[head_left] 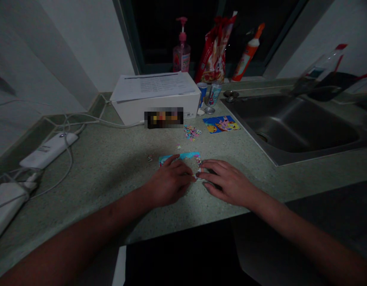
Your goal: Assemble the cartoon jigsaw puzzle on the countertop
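Right at the fingertips, the left hand (170, 182) and right hand (227, 182) curl inward, pinching a small jigsaw piece (198, 173) against the part-built jigsaw puzzle (179, 157), the picture card (221, 124) seemingly kept ahead as a guide.

puzzle card (179, 157): glossy printed card | sink (290, 123): brushed steel | countertop (112, 178): matt, speckled

A partly built cartoon jigsaw puzzle (179, 157) lies flat, its blue upper edge showing, the rest mostly hidden; farther off sits a small heap of loose pieces (192, 132), just beside a printed SpongeBob picture card (221, 124)
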A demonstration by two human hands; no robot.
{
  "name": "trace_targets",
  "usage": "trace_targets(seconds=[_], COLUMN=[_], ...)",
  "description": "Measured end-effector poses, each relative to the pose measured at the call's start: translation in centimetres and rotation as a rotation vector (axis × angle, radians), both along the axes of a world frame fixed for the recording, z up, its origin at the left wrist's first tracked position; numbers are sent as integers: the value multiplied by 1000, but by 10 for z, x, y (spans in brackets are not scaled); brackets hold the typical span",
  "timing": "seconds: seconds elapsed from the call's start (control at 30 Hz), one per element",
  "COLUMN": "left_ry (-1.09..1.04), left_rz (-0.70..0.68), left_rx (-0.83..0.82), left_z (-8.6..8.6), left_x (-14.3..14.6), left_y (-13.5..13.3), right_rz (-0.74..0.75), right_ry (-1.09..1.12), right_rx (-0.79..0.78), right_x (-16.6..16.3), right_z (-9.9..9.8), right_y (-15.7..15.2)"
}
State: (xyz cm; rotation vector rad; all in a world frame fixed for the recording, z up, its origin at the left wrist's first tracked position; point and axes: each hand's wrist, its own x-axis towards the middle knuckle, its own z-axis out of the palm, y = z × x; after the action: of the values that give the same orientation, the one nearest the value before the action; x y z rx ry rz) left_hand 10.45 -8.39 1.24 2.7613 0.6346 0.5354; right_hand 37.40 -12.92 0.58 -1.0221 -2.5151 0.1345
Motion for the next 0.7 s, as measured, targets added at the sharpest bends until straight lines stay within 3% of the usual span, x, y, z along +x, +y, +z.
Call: trace_targets(seconds=[0.27, 0.5, 0.7], left_ry=[-49, -133, 173], left_rz=[33, 390, 599], left_rx=[9, 44, -133], left_z=[4, 24, 46], left_x=[-1, -28, -73], left_y=[2, 30, 53], right_rz=[14, 44, -66], right_ry=[-8, -50, 59], right_rx=[14, 10, 75], right_x=[1, 1, 3], right_z=[1, 1, -6], right_y=[-1, 0, 0])
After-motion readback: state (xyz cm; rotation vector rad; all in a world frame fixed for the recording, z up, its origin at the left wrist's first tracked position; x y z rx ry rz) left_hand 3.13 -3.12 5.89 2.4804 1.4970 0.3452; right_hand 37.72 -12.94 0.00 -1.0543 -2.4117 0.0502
